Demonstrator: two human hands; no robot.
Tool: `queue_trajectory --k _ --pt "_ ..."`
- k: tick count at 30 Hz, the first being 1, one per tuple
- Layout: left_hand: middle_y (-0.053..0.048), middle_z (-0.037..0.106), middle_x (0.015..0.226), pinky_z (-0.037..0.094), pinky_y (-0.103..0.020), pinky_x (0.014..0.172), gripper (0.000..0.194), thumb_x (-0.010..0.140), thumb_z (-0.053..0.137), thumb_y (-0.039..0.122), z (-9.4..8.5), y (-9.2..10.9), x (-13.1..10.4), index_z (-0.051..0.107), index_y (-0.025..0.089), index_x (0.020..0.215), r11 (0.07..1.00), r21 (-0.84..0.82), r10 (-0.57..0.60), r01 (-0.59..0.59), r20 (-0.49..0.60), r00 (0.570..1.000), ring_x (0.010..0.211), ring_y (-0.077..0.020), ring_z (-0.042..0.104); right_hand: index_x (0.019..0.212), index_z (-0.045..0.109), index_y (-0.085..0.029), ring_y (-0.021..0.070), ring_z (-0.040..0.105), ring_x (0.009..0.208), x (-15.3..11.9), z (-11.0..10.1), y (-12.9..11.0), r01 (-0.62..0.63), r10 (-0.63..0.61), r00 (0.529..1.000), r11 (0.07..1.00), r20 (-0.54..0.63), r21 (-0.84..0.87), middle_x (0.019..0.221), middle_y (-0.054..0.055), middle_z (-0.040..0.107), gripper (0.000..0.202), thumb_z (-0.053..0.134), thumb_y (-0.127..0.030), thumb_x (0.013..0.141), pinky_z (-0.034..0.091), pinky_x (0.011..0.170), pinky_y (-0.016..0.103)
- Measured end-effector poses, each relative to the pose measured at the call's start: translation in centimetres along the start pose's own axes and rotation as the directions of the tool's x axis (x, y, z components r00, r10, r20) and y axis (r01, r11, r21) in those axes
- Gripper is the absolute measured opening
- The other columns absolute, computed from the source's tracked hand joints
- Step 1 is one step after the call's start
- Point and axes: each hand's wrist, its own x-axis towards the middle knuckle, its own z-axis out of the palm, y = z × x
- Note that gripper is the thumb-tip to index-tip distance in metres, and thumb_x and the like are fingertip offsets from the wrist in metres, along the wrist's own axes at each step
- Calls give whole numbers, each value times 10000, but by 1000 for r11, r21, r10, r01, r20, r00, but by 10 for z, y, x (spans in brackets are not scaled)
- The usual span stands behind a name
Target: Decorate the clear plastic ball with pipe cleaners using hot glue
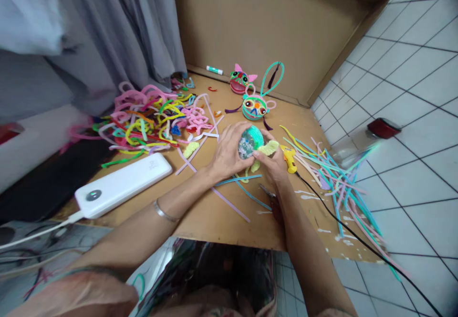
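Note:
Over the middle of the table, my left hand (pixel 227 150) is closed around a clear ball (pixel 246 145) whose far side is wrapped in green pipe cleaner. My right hand (pixel 275 164) grips the ball's right side, and a pale yellow-green fuzzy piece (pixel 269 148) sticks out between its thumb and fingers against the ball. Another fuzzy strip (pixel 255 166) of the same colour hangs just below. A loose yellow-green piece (pixel 191 149) lies left of my left hand. Beneath my right wrist are scissors (pixel 266 192), with the handles partly hidden by the arm.
Right of my hands lies a yellow glue gun (pixel 289 159) with a black cord, beside loose pipe cleaners (pixel 339 178). A coloured pipe-cleaner heap (pixel 153 116) and a white power bank (pixel 123 185) are left. Two decorated balls (pixel 254 107) stand behind, near a glue stick (pixel 214 70).

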Motion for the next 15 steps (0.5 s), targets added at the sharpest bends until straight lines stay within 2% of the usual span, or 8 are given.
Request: queue_trajectory --k 5,9,15 --pt "-151 551 1409 395 -484 1126 649 751 661 321 3 -1 -4 452 205 1354 997 32 66 -66 12 998 1317 -301 512 1316 559 -294 258 612 1204 -2 4 -4 -44 42 998 998 48 42 1320 61 647 723 839 -397 658 500 1054 416" --pt "-154 553 1405 402 -491 1117 631 766 660 352 5 -2 -5 457 209 1346 996 23 80 -81 47 996 1316 -306 510 1283 566 -296 250 627 1151 -2 3 -3 -87 81 994 993 73 81 1258 51 670 690 812 -354 641 521 1016 416" --pt "-157 530 1413 378 -499 1143 661 759 696 374 5 -6 -5 468 206 1356 998 -22 64 -62 107 992 1348 -313 477 1216 586 -283 244 641 1077 -1 1 -4 -112 110 994 992 26 57 1157 53 691 644 793 -341 609 547 945 408"
